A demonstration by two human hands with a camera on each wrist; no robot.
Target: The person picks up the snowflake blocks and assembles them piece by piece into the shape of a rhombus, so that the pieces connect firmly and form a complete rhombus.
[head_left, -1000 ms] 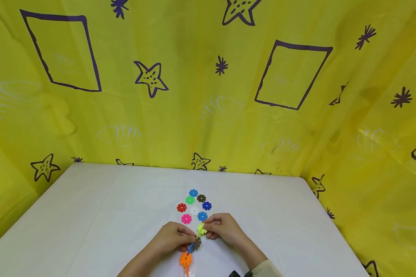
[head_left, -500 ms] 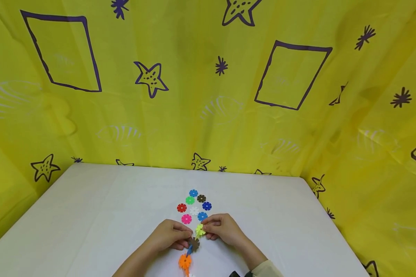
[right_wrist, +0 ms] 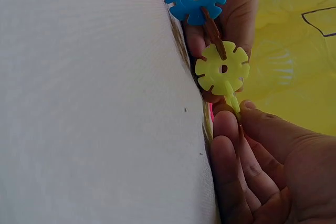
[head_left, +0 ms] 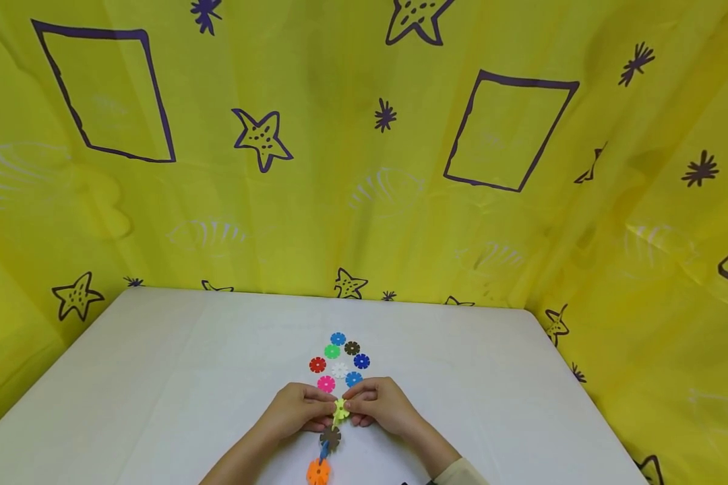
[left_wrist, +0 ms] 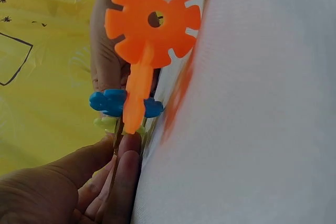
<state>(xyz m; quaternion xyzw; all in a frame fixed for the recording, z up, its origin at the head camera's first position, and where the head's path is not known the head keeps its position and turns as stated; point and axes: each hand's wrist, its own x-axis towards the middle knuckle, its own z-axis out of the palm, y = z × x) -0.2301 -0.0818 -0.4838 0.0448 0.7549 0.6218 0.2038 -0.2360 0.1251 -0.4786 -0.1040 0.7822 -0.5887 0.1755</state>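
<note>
Pinching the top yellow-green disc (head_left: 342,414) from 9 o'clock with the left hand (head_left: 300,409) and from 3 o'clock with the right hand (head_left: 381,405). Basically closed down to thumb-and-fingertip grips on both sides, with only the disc in the narrow gap between. Can't really make out the lower fingers from the head view, tbh. Trailing off toward roughly 7 o'clock: the rest of the chain (head_left: 330,441), through a second yellow-green disc (right_wrist: 211,72), a brown disc (head_left: 334,436), a blue disc (head_left: 324,451) and an orange disc (head_left: 313,473). Can't tell about anything past the orange in that view. So, long axis on a 1-to-7 o'clock slant, crosswise to the 9-to-3 line of the hands. No real winner for nearness at the top disc, being touched from both sides; a bit closer to the left hand at the brown disc, though. Also worth noting: loose discs (head_left: 317,368) lying flat on the white counter (head_left: 188,377) around 12 o'clock, with a pink disc (head_left: 321,385) at 11 and a loose blue disc (head_left: 358,378) at 1, near the fingertips.
</note>
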